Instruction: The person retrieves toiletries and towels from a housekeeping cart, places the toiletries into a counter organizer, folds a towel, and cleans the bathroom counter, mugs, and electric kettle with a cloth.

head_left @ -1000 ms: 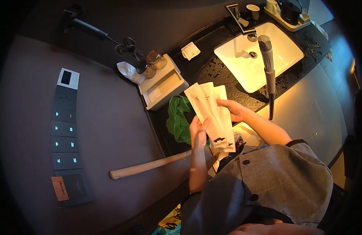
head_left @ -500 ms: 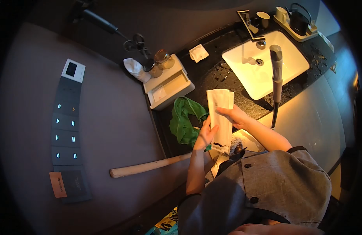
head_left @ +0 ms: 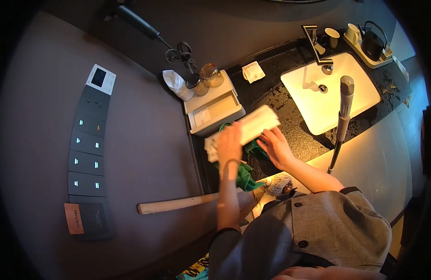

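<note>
My left hand (head_left: pixel 230 142) is closed around a stack of long white paper packets (head_left: pixel 257 124), which lies slanted above the counter, its upper end toward the sink. My right hand (head_left: pixel 277 148) is beside the lower edge of the stack, fingers bent and apart, close to the packets. Under and around the packets a green cloth (head_left: pixel 246 177) lies crumpled on the dark counter. Just beyond the stack stands a cream tray box (head_left: pixel 215 112) with an open compartment.
A white sink (head_left: pixel 355 93) with a faucet (head_left: pixel 318 46) lies right of centre. A grey-handled pole (head_left: pixel 345 105) rises before it. Two glasses and a white cloth roll (head_left: pixel 177 85) stand by the box. A wooden stick (head_left: pixel 176 205) lies lower left; a kettle (head_left: pixel 372 45) is far right.
The packets have turned from upright to slanted and moved left over the green cloth. My right hand has come off them, and my left hand has moved up and left.
</note>
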`<state>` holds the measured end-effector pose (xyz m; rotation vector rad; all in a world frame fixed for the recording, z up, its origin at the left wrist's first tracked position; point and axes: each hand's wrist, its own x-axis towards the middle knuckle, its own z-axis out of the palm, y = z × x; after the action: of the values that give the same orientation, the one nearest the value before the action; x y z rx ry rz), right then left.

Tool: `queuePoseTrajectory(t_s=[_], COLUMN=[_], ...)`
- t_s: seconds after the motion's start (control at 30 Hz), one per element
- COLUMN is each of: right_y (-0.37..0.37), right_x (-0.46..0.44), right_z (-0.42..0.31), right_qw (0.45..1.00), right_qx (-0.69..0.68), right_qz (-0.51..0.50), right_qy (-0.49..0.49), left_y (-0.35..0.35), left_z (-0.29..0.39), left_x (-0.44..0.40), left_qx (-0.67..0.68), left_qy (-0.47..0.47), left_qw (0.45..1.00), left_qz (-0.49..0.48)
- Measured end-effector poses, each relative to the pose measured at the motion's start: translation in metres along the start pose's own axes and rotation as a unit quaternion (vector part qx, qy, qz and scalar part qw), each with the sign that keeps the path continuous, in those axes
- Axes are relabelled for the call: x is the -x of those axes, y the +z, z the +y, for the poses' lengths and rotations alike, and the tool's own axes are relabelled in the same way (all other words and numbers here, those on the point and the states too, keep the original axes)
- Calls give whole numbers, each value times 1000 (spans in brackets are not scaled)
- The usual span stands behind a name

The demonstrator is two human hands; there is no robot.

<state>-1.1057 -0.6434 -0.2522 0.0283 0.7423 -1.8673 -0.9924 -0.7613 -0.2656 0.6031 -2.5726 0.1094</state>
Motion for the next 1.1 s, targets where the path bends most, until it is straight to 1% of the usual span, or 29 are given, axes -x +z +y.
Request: queuePoseTrajectory(t_s=[0.03, 0.07, 0.1, 0.13, 0.17, 0.2, 0.23, 0.3, 0.37, 0.4, 0.43, 0.47, 0.5, 0.53, 0.57, 0.6, 0.63, 0.67, 0.7, 0.73, 0.77, 0.83, 0.9, 0.93, 0.97, 1.0, 1.07, 1.1], right_y=[-11, -24, -27, -43, -63, -81, -105, -103, -131, -150, -182, -203, -193, -218, -246, -275, -287, -308, -357, -365, -374, -361, -330, -312, -306, -305, -325, -347], right_x=[7, 14, 30, 39, 48, 56, 52, 58, 47, 40, 30, 22, 25, 25, 30, 35, 48, 69, 101, 125, 150, 192, 211, 211, 211, 209, 191, 175], right_z=[0, -2, -17, -31, -41, -54, -64, -93, -109, -117, -120, -120, -125, -135, -149, -166, -191, -218, -258, -286, -322, -370, -396, -399, -403, -410, -416, -416], right_qw=[983, 933, 836, 698, 603, 505, 433, 409, 533, 590, 684, 766, 678, 612, 621, 680, 633, 639, 677, 649, 614, 573, 547, 546, 544, 546, 548, 550], right_qx=[137, 269, 400, 507, 547, 581, 576, 578, 582, 576, 537, 490, 562, 620, 612, 543, 536, 509, 521, 497, 514, 559, 597, 611, 620, 628, 639, 642], right_qz=[-39, -78, -77, -59, -1, 65, 145, 304, 311, 312, 272, 227, 231, 221, 199, 189, 187, 203, 249, 268, 254, 246, 228, 217, 211, 208, 213, 221], right_qy=[-115, -226, -368, -502, -581, -635, -678, -638, -529, -472, -413, -349, -414, -437, -448, -456, -527, -539, -456, -510, -542, -547, -541, -531, -525, -514, -496, -487], left_y=[2, -1, 2, 8, 10, 19, 28, 44, 53, 60, 67, 73, 77, 80, 81, 82, 81, 82, 82, 85, 91, 103, 121, 123, 126, 132, 143, 132], left_z=[-23, -44, -68, -91, -107, -124, -140, -159, -170, -175, -178, -179, -182, -185, -191, -197, -197, -198, -200, -200, -203, -214, -229, -231, -229, -228, -228, -218], left_x=[-7, -16, -21, -27, -33, -37, -37, -37, -40, -44, -46, -49, -55, -59, -61, -63, -66, -68, -68, -68, -69, -65, -59, -62, -62, -63, -60, -60], left_qx=[-43, -114, -133, -141, -153, -156, -168, -175, -169, -150, -129, -107, -52, -36, -20, -6, -3, -1, 2, 7, 63, 170, 149, 136, 105, 101, 95, 80], left_qy=[-6, -24, -51, -54, -62, -49, -40, -23, -12, 0, 12, 23, 18, 30, 41, 52, 49, 53, 55, 57, 55, 54, 58, 60, 23, -9, -80, -78], left_qw=[998, 993, 990, 988, 985, 985, 982, 976, 966, 972, 978, 983, 987, 983, 978, 972, 964, 962, 959, 956, 953, 936, 934, 933, 930, 930, 925, 935], left_qz=[44, 32, -4, -7, -46, -59, -77, -130, -196, -179, -164, -149, -152, -177, -204, -230, -260, -269, -279, -286, -291, -304, -320, -327, -352, -354, -360, -337])
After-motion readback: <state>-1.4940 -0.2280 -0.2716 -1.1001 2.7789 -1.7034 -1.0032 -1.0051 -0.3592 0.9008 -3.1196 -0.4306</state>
